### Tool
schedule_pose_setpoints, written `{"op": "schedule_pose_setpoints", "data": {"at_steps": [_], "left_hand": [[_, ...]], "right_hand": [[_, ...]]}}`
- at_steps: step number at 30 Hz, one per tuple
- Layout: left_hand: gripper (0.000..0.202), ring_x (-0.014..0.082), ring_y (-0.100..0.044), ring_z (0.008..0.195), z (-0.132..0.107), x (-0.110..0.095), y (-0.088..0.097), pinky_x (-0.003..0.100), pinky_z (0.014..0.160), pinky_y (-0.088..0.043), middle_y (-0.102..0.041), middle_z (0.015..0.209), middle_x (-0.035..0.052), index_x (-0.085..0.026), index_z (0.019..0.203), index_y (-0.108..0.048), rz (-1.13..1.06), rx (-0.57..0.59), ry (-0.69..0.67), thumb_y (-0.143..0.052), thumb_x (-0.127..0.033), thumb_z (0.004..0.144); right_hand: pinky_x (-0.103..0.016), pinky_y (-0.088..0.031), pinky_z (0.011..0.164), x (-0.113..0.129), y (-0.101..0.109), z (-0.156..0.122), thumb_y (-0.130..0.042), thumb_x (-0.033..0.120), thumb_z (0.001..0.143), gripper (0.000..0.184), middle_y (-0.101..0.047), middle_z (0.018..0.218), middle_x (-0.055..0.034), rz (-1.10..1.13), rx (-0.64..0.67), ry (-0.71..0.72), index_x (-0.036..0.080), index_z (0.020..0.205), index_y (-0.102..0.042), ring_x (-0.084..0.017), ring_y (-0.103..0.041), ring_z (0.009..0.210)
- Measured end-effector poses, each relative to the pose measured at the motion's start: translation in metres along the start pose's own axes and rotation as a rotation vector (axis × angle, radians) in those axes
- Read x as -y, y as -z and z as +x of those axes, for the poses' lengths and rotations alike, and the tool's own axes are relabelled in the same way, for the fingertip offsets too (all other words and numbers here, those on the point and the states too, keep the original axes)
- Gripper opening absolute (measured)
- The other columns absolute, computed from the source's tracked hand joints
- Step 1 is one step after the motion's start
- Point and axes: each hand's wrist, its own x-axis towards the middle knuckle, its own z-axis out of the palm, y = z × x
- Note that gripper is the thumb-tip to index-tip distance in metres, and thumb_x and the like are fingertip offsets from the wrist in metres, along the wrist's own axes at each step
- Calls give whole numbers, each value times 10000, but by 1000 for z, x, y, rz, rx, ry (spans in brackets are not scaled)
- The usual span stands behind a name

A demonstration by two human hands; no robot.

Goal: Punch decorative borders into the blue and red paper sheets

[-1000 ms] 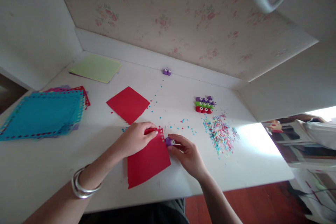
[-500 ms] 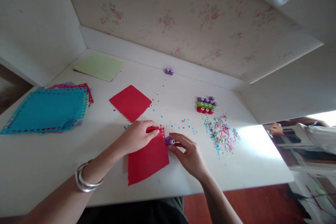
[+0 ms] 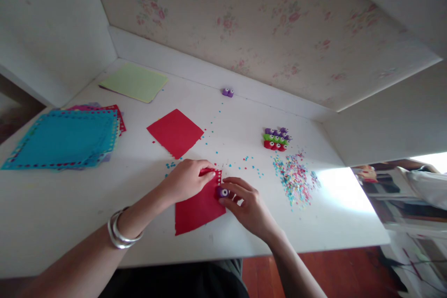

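Note:
A sheet of red paper (image 3: 199,209) lies at the desk's front, with small punched holes along its top edge and upper right side. My left hand (image 3: 190,179) is closed on its upper edge, thumb on top and fingers partly hidden. At the right edge sits a small purple craft punch (image 3: 223,192) with a white eye-like button. My right hand (image 3: 247,202) grips this punch between thumb and fingers, and the paper's edge meets it. Just beyond, a second red sheet (image 3: 175,133) lies turned like a diamond.
Decorated blue sheets (image 3: 73,137) are stacked at left, pale green paper (image 3: 134,82) behind them. Two purple punches (image 3: 228,92) stand by the back wall. Several purple, green and red punches (image 3: 277,139) stand in rows at right, beside a confetti pile (image 3: 296,179). Loose bits dot the white desk (image 3: 139,242).
My right hand has brought the purple craft punch down along the red paper's right edge, and another hole shows above it. The left hand keeps its grip. The view has shifted slightly.

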Motion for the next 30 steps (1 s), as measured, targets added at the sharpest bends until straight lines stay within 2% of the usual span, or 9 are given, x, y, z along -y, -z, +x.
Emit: {"op": "schedule_pose_setpoints", "data": {"at_steps": [3,6,8,10,15,18,30], "left_hand": [[225,195,-701,899,0,4,-6,296,782,-508,-762,991,33,-227,1019,-709,55,-21,-29,-519,-299,921],[218,200,-706,894,-1,7,-10,305,783,-506,-765,988,33,-233,1033,-705,102,-36,-60,-523,-275,922],[217,203,-707,896,0,8,-12,313,792,-503,-765,990,33,-237,1040,-701,125,-44,-79,-518,-265,927],[213,207,-707,896,0,8,-13,324,807,-498,-766,981,31,-238,1038,-700,141,-48,-95,-516,-260,931],[190,210,-702,892,0,7,-15,345,809,-468,-764,959,17,-231,1024,-688,148,-50,-99,-521,-236,933],[180,206,-700,869,0,6,-14,356,800,-442,-763,936,7,-238,1009,-679,146,-37,-92,-513,-225,939],[170,204,-681,855,3,3,-17,364,798,-399,-753,913,11,-235,987,-680,149,-28,-75,-514,-231,952]], "right_hand": [[-234,-518,623,0,8,4,-632,323,882,247,-619,1146,-55,-2,8,-68,245,1114,-665,-107,-606,719],[-221,-424,537,0,19,11,-585,406,905,217,-627,860,-15,-92,-3,-184,205,935,-659,-94,-526,616],[-218,-333,483,-1,25,17,-580,462,894,299,-533,650,30,-163,93,-268,191,770,-606,-88,-440,552],[-223,-263,461,0,28,23,-568,518,884,401,-419,548,56,-215,218,-336,188,658,-534,-84,-364,522],[-244,-187,450,3,31,32,-502,633,872,570,-257,527,66,-241,392,-389,187,548,-358,-82,-244,513],[-248,-173,443,1,31,35,-480,653,871,587,-232,528,64,-220,449,-432,191,545,-321,-84,-222,508],[-225,-229,429,-6,36,47,-488,594,896,530,-377,480,50,-77,605,-523,172,577,-528,-75,-326,466]]}}
